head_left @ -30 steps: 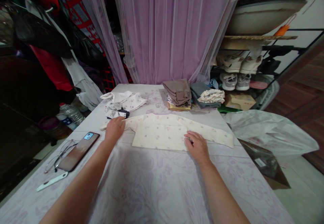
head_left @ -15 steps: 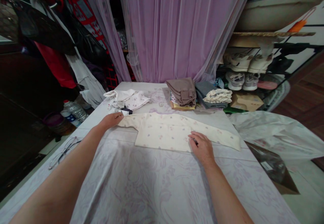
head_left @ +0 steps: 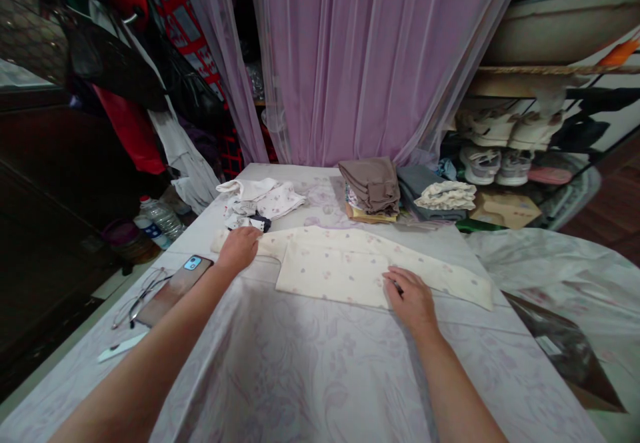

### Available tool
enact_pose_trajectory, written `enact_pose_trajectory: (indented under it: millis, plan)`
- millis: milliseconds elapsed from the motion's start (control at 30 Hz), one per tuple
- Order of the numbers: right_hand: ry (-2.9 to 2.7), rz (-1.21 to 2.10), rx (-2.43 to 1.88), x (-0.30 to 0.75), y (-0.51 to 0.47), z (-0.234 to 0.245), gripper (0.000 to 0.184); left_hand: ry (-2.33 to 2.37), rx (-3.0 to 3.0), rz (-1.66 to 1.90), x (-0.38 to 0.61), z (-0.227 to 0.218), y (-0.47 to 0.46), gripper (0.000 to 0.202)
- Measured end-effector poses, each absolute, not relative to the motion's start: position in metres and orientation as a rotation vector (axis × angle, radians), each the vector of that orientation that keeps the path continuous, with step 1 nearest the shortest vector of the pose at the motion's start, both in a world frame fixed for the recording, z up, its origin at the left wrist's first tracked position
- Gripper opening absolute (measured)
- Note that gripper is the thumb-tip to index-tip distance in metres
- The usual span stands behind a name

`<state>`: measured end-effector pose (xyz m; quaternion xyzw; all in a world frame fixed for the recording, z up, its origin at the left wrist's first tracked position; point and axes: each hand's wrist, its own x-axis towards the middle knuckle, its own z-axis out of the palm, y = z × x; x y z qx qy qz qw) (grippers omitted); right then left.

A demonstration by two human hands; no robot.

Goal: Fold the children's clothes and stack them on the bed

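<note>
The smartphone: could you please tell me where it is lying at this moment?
In the head view, the smartphone lies on the table's left side, beside the left forearm, with eyeglasses next to it.

Two hands, one spread garment

Dim indoor light, a shadowy left side, edges warped outward.

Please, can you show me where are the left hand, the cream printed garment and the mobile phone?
left hand [head_left: 239,251], head view, on the back of the hand
cream printed garment [head_left: 333,273], head view, on its flat middle
mobile phone [head_left: 173,289], head view, on its back cover
</note>
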<state>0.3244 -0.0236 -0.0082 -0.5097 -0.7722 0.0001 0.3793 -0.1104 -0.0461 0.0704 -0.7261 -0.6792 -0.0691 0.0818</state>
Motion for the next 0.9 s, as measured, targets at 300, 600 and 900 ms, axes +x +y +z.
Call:
enact_pose_trajectory:
  millis: [300,600,900]
  plan:
    - [-1.992,-0.020,-1.326,0.323,-0.026,-0.005,0.026,-2.324,-2.033,-0.317,-0.059,0.027,-0.065,0.055]
    - [-1.987,-0.003,-1.330,0.322,-0.027,-0.001,0.027,-2.351,-1.925,-0.545,-0.068,0.032,-0.072,0.040]
    - [-1.984,-0.062,-1.328,0.309,-0.023,0.006,0.029,-2.368,-1.781,-0.763,-0.068,0.029,-0.080,0.032]
